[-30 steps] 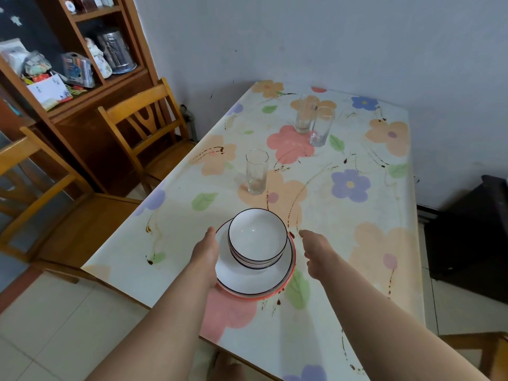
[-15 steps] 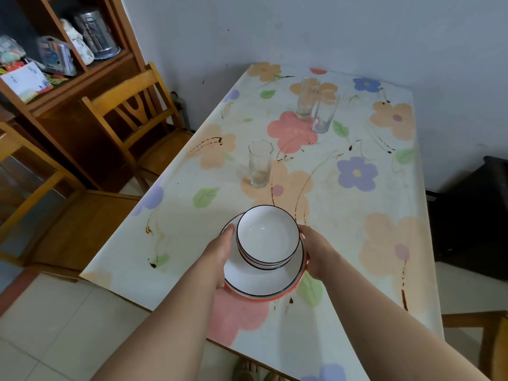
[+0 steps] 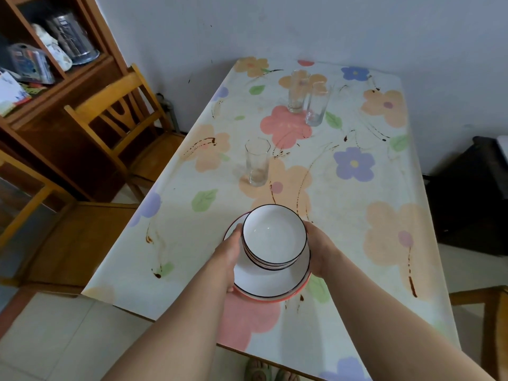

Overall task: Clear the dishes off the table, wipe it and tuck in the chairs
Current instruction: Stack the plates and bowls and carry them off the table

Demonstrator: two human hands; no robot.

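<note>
The left hand (image 3: 229, 254) and right hand (image 3: 320, 251) grip opposite rims of the plates (image 3: 270, 285) at the desk's (image 3: 357, 215) near end. The bowls (image 3: 275, 237) sit loose on top, so any tilt could send them sliding off.

Upper left: wooden shelf (image 3: 35, 138) with a metal pot (image 3: 72, 37). Right edge: dark furniture (image 3: 472, 193), perhaps a cabinet.
</note>
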